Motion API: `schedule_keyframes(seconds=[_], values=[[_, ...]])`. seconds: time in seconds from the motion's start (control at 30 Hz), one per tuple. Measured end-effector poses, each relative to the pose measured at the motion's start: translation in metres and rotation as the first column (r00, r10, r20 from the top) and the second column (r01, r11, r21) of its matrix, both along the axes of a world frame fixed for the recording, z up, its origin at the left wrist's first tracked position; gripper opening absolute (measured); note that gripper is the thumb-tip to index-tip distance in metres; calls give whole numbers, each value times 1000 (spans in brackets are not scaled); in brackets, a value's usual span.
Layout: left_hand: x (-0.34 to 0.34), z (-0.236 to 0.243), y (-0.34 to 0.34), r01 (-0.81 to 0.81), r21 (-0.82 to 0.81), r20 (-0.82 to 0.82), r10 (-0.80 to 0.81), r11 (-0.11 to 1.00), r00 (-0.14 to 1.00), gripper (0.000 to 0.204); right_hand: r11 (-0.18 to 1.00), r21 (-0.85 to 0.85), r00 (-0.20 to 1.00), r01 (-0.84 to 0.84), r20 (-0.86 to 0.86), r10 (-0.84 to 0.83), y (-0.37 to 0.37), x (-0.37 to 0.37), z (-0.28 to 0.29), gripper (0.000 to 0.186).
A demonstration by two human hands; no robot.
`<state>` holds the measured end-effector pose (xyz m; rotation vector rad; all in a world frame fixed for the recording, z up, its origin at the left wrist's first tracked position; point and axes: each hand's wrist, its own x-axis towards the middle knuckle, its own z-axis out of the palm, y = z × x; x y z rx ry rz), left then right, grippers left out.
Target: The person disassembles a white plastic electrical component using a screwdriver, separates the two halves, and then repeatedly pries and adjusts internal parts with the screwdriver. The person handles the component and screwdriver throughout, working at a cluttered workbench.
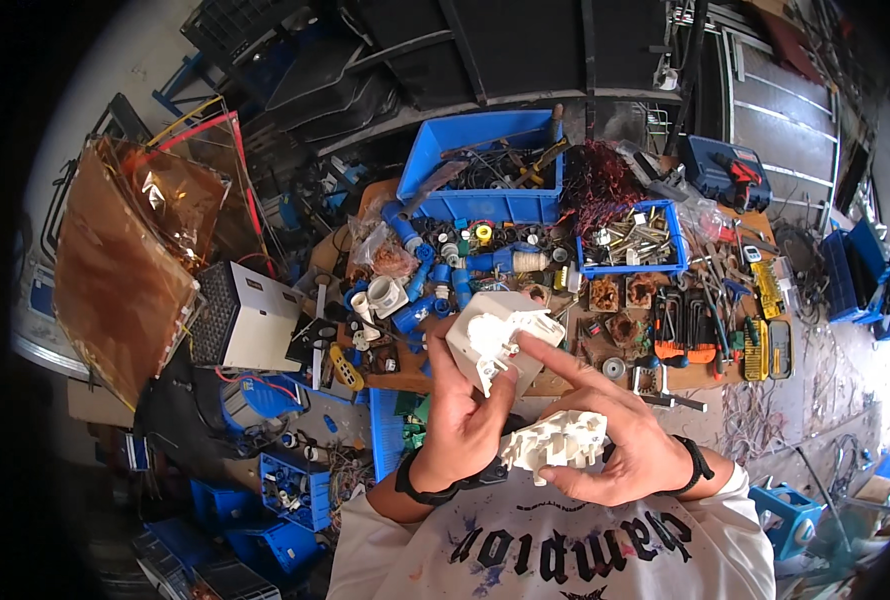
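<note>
My left hand (465, 420) grips a white plastic housing (493, 335), holding it up over the cluttered workbench with its open side turned toward me. My right hand (620, 435) holds a second white plastic part (557, 442), ribbed and irregular, low against my chest. The right index finger stretches up and touches the lower right edge of the housing. Both wrists wear dark bands. Small red wires show inside the housing.
The wooden workbench (565, 385) carries blue pipe fittings (420, 290), a large blue bin of tools (485, 165), a smaller blue tray of metal parts (633, 240), pliers and screwdriver sets (700, 335). A white perforated box (250, 320) sits left, blue crates (290, 490) lower left.
</note>
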<state>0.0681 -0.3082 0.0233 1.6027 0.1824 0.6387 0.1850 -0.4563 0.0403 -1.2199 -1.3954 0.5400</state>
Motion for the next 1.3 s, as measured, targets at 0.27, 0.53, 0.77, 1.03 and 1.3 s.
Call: schedule_keyframes(seconds=[0.27, 0.53, 0.77, 1.03, 1.3], values=[[-2, 4, -2, 46, 28, 11, -46, 999, 999, 59, 997, -27, 975, 71, 213, -64, -3, -1, 9, 36], [-9, 2, -3, 30, 75, -5, -29, 997, 1000, 57, 995, -68, 946, 73, 322, -47, -5, -4, 16, 36], [-16, 7, -4, 20, 143, -15, -18, 990, 1000, 53, 974, -194, 874, 116, 485, -8, -5, -7, 27, 40], [-20, 3, -8, 18, -26, -37, -19, 999, 999, 49, 985, -51, 766, 166, 635, -96, -2, -12, 26, 41], [-22, 5, -10, 10, -90, -45, -14, 996, 999, 48, 978, -93, 742, 185, 665, -77, -3, -15, 29, 35]])
